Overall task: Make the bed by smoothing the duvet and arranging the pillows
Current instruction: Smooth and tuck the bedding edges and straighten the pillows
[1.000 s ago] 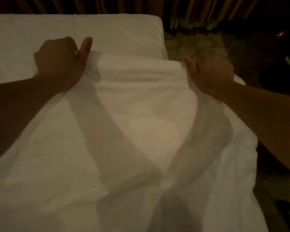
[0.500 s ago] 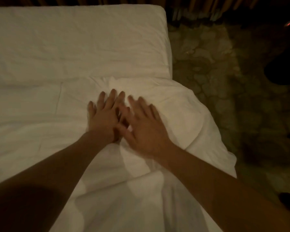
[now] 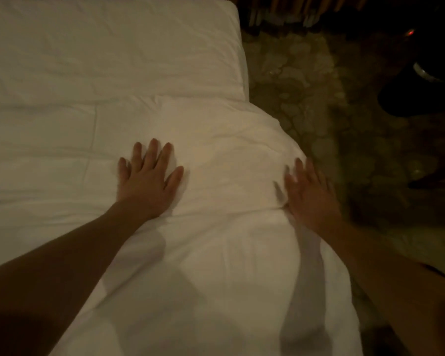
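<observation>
Our left hand (image 3: 145,185) lies flat on the soft white padded duvet (image 3: 216,253), fingers straight and slightly spread, palm pressing into the cloth some way in from the bed's right edge. Our right hand (image 3: 310,195) is blurred, but its fingers look straight too, laid over the duvet's rounded upper right corner where the cloth rolls off the bed's right edge. Neither hand is gripping anything, and the two are well apart, with a broad puffed stretch of duvet between them.

The duvet covers the near part of the bed and spills over the right edge towards the floor. Its top edge runs across the bed just beyond our fingertips, and beyond that the white fitted sheet over the mattress (image 3: 113,47) is bare up to the far right corner. We see no pillows here.

We judge this duvet light and very yielding: it dimples under the palm and holds soft creases and a seam line to the left. It should slide easily over the sheet, so flat palms sweeping outward suit smoothing it. To shift it, we would pinch the top hem or the corner under our right hand, since the overhang may drag it sideways.

To the right lies a dim patterned floor (image 3: 319,111).
</observation>
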A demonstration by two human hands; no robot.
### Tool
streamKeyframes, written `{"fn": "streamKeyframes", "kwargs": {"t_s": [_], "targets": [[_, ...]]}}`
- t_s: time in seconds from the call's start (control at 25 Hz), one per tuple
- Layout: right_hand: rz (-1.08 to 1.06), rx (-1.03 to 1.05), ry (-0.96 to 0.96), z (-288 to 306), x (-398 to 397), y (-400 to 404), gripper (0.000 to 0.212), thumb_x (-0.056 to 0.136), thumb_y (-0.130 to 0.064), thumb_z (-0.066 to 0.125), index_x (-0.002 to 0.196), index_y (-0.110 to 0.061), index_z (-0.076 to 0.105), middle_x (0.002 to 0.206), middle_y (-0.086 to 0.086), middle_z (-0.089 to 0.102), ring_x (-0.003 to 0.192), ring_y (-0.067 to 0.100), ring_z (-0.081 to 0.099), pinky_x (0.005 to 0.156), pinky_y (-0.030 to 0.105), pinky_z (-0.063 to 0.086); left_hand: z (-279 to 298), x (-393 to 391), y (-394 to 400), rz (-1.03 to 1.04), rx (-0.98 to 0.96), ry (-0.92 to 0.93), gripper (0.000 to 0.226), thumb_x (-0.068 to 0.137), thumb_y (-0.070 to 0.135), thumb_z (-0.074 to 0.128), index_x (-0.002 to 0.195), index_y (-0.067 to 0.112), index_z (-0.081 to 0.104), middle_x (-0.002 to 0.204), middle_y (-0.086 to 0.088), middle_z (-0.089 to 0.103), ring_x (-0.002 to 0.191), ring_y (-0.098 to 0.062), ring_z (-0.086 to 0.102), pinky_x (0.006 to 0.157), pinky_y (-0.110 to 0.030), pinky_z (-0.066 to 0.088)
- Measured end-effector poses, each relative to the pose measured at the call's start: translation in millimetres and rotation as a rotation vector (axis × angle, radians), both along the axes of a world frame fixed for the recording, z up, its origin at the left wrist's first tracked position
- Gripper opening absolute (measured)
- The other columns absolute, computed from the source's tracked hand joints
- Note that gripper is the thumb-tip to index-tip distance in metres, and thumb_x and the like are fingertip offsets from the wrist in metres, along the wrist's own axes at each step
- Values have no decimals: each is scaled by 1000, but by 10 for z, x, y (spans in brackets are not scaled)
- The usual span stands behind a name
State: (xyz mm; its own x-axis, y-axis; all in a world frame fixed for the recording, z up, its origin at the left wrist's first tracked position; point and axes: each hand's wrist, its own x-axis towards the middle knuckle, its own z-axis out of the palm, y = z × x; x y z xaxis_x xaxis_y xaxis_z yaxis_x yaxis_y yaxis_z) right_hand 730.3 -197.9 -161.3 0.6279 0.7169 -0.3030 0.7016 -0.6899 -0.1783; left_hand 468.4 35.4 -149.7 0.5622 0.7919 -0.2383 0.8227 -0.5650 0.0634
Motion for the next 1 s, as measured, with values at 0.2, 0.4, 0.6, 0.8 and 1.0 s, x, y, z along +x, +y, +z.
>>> {"fn": "streamKeyframes", "kwargs": {"t_s": [0.2, 0.4, 0.6, 0.8, 1.0], "targets": [[220, 342, 164, 461, -1283, 215, 70, 99, -64, 8, 160, -31, 4, 169, -6, -5, 154, 18, -9, 124, 49, -1, 379, -103, -549, 25, -3, -253, 69, 100, 66, 16, 161, 34, 12, 170, 5, 2, 156, -23, -6, 123, -55, 1], [184, 436, 39, 386, -1755, -710, 78, 99, -64, 21, 157, -12, 23, 163, 11, 22, 151, 29, 15, 122, 52, 16, 650, -759, -1404, 37, 190, -536, 61, 101, 50, 31, 149, 15, 44, 157, -9, 40, 146, -33, 30, 116, -52, 22], [249, 462, -96, 140, -1925, -1064, 65, 99, -63, 29, 123, -8, 53, 119, 10, 51, 115, 32, 47, 109, 57, 31, 524, -1240, -2053, -237, 293, -490, 47, 102, 40, 37, 117, 7, 66, 120, -11, 64, 109, -35, 58, 91, -47, 42], [268, 433, -275, -141, -1951, -686, 59, 103, -60, 27, 81, -16, 59, 79, 10, 61, 74, 33, 58, 68, 42, 43, 328, -1078, -1912, -134, 152, -137, 66, 104, 55, 16, 73, 16, 60, 76, -14, 65, 73, -39, 62, 60, -40, 43], [418, 541, -319, 234, -1586, -1092, 64, 103, -62, 25, 63, -19, 49, 53, 3, 48, 47, 24, 48, 48, 28, 36, 567, -1225, -2008, -313, 150, -219, 52, 98, 58, 31, 67, 21, 52, 67, -4, 62, 65, -33, 63, 53, -33, 39]]}}
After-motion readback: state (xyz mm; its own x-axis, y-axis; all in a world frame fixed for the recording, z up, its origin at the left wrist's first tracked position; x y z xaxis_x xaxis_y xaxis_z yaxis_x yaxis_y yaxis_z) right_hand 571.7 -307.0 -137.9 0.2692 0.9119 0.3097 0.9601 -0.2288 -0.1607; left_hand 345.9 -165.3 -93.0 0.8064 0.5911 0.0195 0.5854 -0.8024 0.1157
